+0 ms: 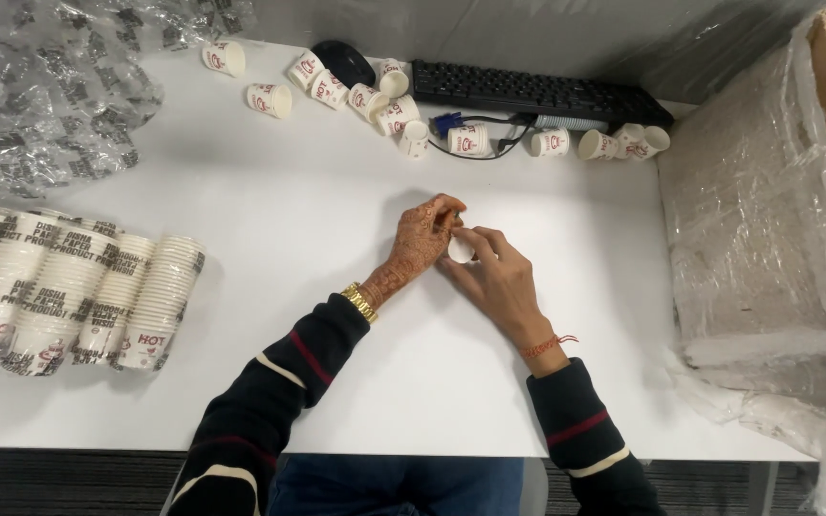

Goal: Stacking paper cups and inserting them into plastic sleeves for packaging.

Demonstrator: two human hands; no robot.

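Both hands meet over the middle of the white counter [298,229]. The left hand [420,239], which carries a dark henna pattern and a gold bracelet [359,301] at the wrist, is curled with its fingertips on a small white paper cup [460,249]. The right hand [494,282], with a red thread [549,344] around the wrist, closes its thumb and first fingers on the same cup from the other side. So the cup is gripped between the two hands, just above the counter surface or resting on it; I cannot tell which.

At the left edge of the counter lie wrapped stacks of paper cups [69,296], on their sides in clear plastic sleeves, close one beside another. Behind them, at the far left corner, there is a heap of crumpled clear plastic wrap [40,86] with dark print.

Along the far edge, many loose paper cups [375,100] with red print are scattered, most of them fallen on their side. A black keyboard [528,94] stands behind them, and a black computer mouse [344,62] is to the left of the keyboard, among the cups. At the right side of the counter stands a large carton covered with plastic film [767,210].
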